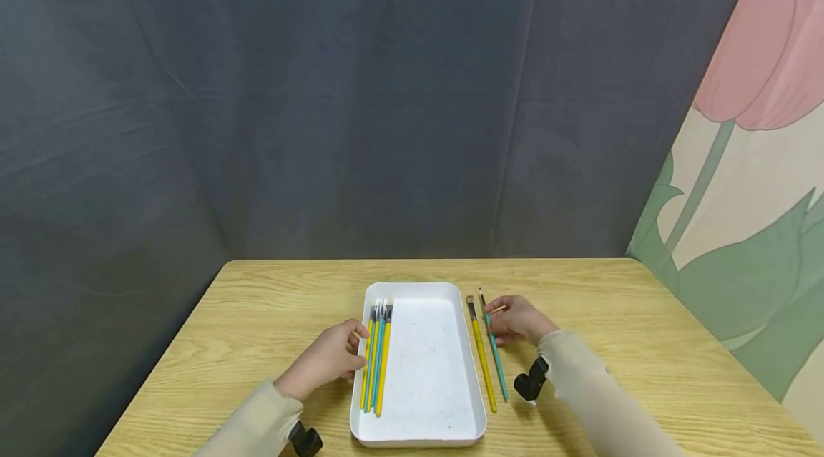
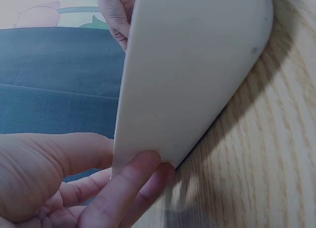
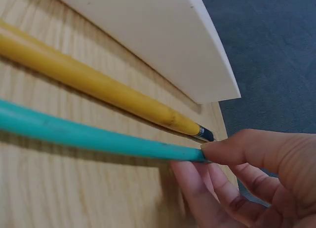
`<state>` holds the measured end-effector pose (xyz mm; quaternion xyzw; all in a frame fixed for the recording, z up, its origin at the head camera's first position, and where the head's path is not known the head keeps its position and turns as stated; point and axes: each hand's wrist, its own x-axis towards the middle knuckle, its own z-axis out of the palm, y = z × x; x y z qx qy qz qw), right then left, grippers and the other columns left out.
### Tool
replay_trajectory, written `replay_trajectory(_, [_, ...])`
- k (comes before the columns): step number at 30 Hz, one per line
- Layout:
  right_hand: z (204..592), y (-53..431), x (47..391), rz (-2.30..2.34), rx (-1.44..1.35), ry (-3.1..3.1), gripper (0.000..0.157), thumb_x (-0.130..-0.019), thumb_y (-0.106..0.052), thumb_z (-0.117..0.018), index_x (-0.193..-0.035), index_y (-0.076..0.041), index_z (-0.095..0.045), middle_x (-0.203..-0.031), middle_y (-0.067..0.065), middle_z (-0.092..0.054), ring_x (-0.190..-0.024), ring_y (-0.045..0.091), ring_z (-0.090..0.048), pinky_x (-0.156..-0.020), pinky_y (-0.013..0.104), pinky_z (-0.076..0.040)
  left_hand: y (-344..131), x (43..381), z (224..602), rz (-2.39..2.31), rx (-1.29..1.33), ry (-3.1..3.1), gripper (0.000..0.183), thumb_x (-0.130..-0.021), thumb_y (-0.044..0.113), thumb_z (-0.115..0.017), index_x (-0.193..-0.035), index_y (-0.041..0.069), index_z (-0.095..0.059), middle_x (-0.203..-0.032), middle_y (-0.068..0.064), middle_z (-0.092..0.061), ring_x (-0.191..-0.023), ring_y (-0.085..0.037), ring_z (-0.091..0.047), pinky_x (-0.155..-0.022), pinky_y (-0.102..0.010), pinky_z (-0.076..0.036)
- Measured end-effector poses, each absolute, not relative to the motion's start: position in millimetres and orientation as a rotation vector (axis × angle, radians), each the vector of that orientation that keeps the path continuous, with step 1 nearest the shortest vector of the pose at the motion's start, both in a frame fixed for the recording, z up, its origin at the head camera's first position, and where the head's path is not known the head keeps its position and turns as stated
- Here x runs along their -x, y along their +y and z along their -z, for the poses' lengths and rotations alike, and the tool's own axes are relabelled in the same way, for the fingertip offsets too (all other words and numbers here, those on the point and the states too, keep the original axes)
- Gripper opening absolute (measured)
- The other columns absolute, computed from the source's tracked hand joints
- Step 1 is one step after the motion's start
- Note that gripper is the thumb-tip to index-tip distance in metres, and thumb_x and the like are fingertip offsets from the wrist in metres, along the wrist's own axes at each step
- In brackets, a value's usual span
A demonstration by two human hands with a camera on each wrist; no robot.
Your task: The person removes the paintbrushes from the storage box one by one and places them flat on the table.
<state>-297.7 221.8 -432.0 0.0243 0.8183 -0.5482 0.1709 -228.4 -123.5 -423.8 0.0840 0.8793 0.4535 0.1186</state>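
Note:
A white tray [image 1: 428, 364] lies lengthwise on the table in the head view. Several yellow and teal paintbrushes [image 1: 384, 371] lie side by side along its left inner side, bristles toward the far end. My left hand [image 1: 328, 357] holds the tray's left wall, its fingertips against the outer face [image 2: 187, 65] in the left wrist view; the thumb's tip is hidden behind the rim. To the right of the tray, my right hand [image 1: 515, 320] pinches a teal paintbrush [image 3: 108, 141] between thumb and fingers, near the bristle end. Beside it, a yellow paintbrush [image 1: 481, 357] lies on the table.
The wooden table [image 1: 283, 300] ends at a dark grey curtain [image 1: 386, 121] behind. On the right stands a wall painted with a pink tulip [image 1: 749, 42]. Each wrist wears a small black camera [image 1: 531, 380].

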Motion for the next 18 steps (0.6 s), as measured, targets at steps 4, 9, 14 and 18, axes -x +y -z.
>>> replay_trajectory(4, [433.8,220.6,296.2,1.544,-0.086,2.345,0.038,-0.079,0.009,-0.061,-0.116,0.006,-0.054,-0.093,0.013,-0.057,-0.059,0.013,-0.056,-0.056,0.025,-0.056,-123.5,228.4,424.0,-1.331,-0.247,2.571,0.035,-0.080,-0.004,-0.068,-0.112,0.000,-0.055,-0.092,-0.014,-0.053,-0.061,-0.016,-0.056,-0.051,-0.027,-0.052])
replay_trajectory(9, [434.3,218.5,295.0,1.533,-0.108,2.370,0.037,-0.079,0.010,-0.063,-0.114,0.005,-0.055,-0.093,0.012,-0.056,-0.056,0.012,-0.054,-0.054,0.024,-0.055,-123.0,228.6,423.8,-1.334,-0.245,2.565,0.035,-0.080,-0.004,-0.068,-0.112,0.000,-0.055,-0.093,-0.014,-0.053,-0.061,-0.016,-0.056,-0.052,-0.027,-0.052])
replay_trajectory(14, [434.4,216.1,294.9,1.515,-0.126,2.390,0.036,-0.079,0.009,-0.065,-0.113,0.005,-0.056,-0.091,0.011,-0.055,-0.056,0.012,-0.054,-0.054,0.024,-0.055,-123.0,228.3,423.3,-1.331,-0.236,2.571,0.036,-0.080,-0.005,-0.068,-0.112,0.000,-0.055,-0.093,-0.014,-0.053,-0.061,-0.016,-0.056,-0.052,-0.027,-0.052])
replay_trajectory(18, [436.4,214.7,296.1,1.482,-0.129,2.420,0.034,-0.079,0.008,-0.067,-0.111,0.004,-0.058,-0.089,0.009,-0.055,-0.057,0.012,-0.055,-0.054,0.024,-0.055,-122.9,228.0,422.7,-1.325,-0.229,2.577,0.036,-0.080,-0.004,-0.069,-0.113,0.000,-0.055,-0.093,-0.014,-0.053,-0.063,-0.016,-0.056,-0.052,-0.027,-0.053])
